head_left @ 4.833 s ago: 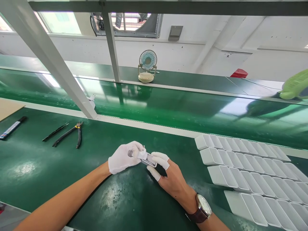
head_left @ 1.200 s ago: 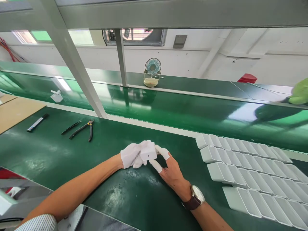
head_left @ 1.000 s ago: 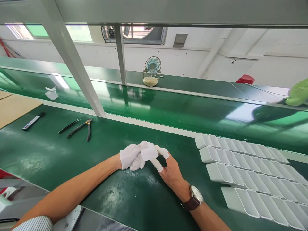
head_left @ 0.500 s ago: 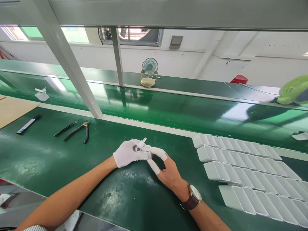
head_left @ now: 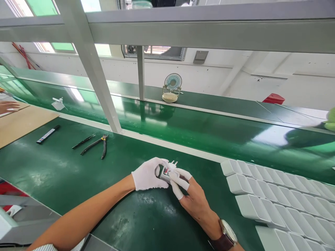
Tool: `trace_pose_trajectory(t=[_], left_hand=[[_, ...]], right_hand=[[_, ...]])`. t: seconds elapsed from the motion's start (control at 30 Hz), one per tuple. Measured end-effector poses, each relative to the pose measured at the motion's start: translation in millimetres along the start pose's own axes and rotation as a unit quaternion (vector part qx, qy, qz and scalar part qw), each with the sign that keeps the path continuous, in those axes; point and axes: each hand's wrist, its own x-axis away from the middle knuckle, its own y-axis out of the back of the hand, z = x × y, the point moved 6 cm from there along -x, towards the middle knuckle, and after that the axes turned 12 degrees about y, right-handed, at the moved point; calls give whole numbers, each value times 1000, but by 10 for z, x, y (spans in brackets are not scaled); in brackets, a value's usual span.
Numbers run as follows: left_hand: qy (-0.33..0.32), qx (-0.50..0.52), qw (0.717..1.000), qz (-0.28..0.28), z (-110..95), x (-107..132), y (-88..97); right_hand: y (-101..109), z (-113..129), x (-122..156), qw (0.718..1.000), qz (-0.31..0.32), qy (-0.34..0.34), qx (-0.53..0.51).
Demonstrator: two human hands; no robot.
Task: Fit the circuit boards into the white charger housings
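My left hand (head_left: 147, 175), in a white glove, is closed around a small open white plastic housing (head_left: 164, 176) above the green bench. Red parts or wires show inside it. A white plug piece with metal pins (head_left: 172, 165) stands at the housing's upper side. My right hand (head_left: 194, 196), with white finger cots and a wristwatch, has its fingers closed on the housing's right side and the plug piece. The fingertips partly hide where the two pieces meet.
Diagonal pliers (head_left: 103, 143), tweezers (head_left: 83, 141) and a marker (head_left: 48, 134) lie to the left. Rows of white plastic cases (head_left: 248, 207) stand at right. A green conveyor belt (head_left: 193, 129) runs behind a slanted post (head_left: 101, 83). Another person's hand (head_left: 7, 106) shows far left.
My right hand's fingers have moved over the housing and onto the plug piece, whose pins have turned. The camera view has shifted left and up. Another person's hand has come into view at far left.
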Motion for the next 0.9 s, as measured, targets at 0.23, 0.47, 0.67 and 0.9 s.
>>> trace_pose_trajectory(t=[0.23,0.47,0.67,0.9], left_hand=[[7,-40,999,-2,46,-52,-28],[2,-12,998,-62,96,-157,23],[55,-64,950,-301,-89,-662,935],[122,-40,917,-377,-118,-1129,1509]], right_hand=[[-73,-38,-40,1000,3,-2,-10],[-69,-77,71,999,-2,-29,25],[-127,-88,140,999,-20,-9,27],[-95,-90,111,999,-38,-8,-10]])
